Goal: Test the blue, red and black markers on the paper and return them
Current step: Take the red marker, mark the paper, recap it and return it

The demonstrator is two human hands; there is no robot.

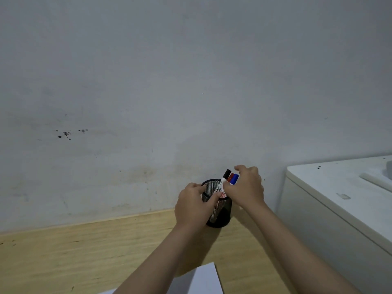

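A black mesh pen holder [220, 215] stands on the wooden desk near the wall. Three markers stick out of it side by side: one with a black cap [227, 173], one with a red cap [231, 176], one with a blue cap [234, 179]. My left hand [194, 205] wraps around the holder's left side and rim. My right hand [246, 187] is at the markers, its fingers closed around the blue marker's barrel, with the index finger raised above the caps. White paper [201, 281] lies at the desk's near edge, partly behind my forearms.
A grey wall rises directly behind the holder. A white cabinet or appliance [339, 200] stands at the right, close to my right arm. The wooden desk [74, 251] stretches to the left.
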